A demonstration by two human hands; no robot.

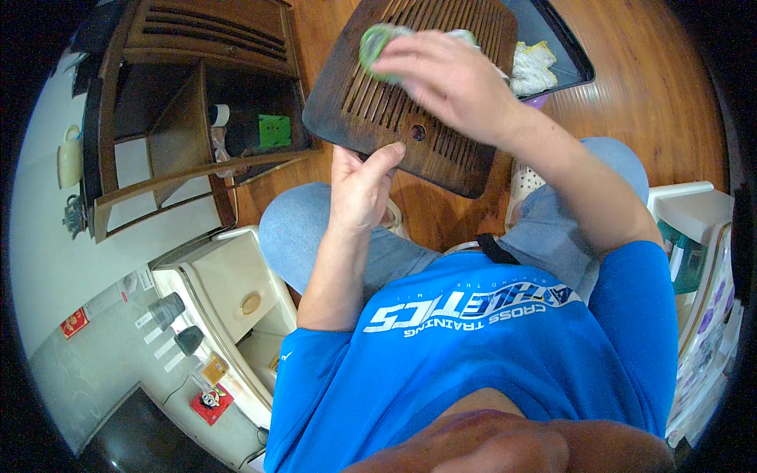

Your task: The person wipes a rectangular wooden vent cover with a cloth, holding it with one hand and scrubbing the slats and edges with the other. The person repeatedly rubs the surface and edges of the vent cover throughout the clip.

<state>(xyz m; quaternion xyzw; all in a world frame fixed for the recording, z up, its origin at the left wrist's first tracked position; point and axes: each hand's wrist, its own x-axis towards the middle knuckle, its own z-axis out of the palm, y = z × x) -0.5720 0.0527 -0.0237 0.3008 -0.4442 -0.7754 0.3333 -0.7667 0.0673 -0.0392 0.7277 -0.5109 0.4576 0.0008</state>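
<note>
My left hand grips the near edge of a dark wooden slatted tray, its thumb on top and its fingers underneath. The tray is tilted over the floor in front of my knees and has long parallel slots and a round hole near the thumb. Over the slots, my right hand presses a green and white cloth against the wood; the hand is slightly blurred. Part of the cloth is hidden under the fingers and palm.
A black shallow tray with a crumpled white, yellow-edged cloth lies on the wooden floor at upper right. An open dark wooden cabinet stands at left, holding a green box. White drawer furniture is at lower left.
</note>
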